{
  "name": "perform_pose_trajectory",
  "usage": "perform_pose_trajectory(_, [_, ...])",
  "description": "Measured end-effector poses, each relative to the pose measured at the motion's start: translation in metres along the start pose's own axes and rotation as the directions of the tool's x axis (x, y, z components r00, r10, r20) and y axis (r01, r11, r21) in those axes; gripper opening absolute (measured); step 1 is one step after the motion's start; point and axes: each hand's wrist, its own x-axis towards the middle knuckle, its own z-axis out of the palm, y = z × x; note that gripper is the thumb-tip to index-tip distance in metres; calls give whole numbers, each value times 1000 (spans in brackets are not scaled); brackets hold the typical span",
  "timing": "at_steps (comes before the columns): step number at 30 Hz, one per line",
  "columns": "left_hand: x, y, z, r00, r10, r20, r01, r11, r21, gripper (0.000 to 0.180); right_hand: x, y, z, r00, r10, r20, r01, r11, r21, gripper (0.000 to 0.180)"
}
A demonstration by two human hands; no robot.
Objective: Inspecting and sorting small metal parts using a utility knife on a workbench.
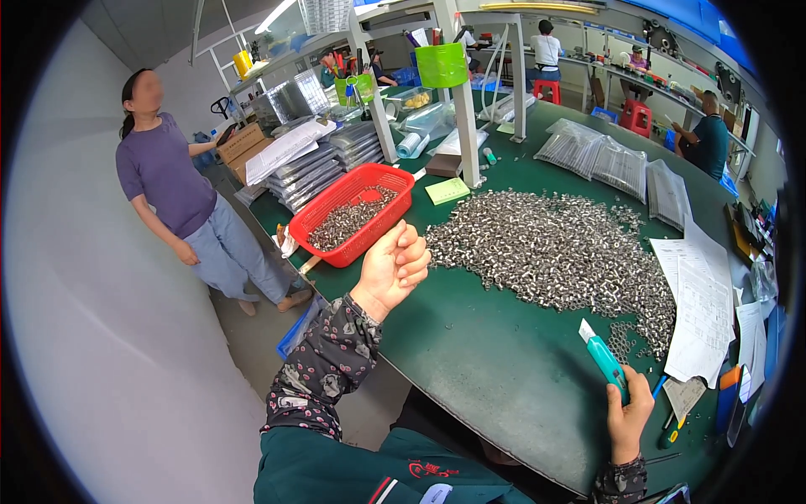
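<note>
Teal utility knife (pixel 605 359), over the near right of the green table (pixel 453 336), grasped in my right hand (pixel 630 412). I judge it light and stiff, safest held by its handle. My left hand (pixel 392 267) is curled; contents unclear.

The person wears a dark green cloth top (pixel 336 466) with a bright red, many-stroked mark (pixel 430 469) on the front and, near it, a pale rounded patch (pixel 437 494) (sewn on or pinned, it is hard to tell). Narrow red and white stripes (pixel 383 490) trim the green cloth. A blackish fabric sleeve (pixel 323 361), printed with small pink spots and pale grey motifs, covers the left forearm and gathers snugly at the wrist of the bare left hand (pixel 392 267). A similar dark, patterned cuff (pixel 621 482) borders the bare right hand (pixel 630 413).
</note>
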Motion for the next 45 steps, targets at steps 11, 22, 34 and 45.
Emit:
perform_pose_trajectory(11, [-1,-3,-2,995,-12,97,7,999,45,41,0,0,0,1000,6,5,-6,1000,-6,23])
perform_pose_trajectory(22, [-13,-41,-5,992,-127,-20,127,960,248,37,-2,-1,-1,998,62,27,-62,998,-6,24])
perform_pose_trajectory(34, [-36,-81,-8,971,-237,-30,231,901,368,23,-1,-3,0,998,58,37,-58,998,-6,25])
perform_pose_trajectory(45, [-46,-84,-14,969,-246,24,205,856,475,12,0,-2,0,994,90,58,-90,996,-2,25])
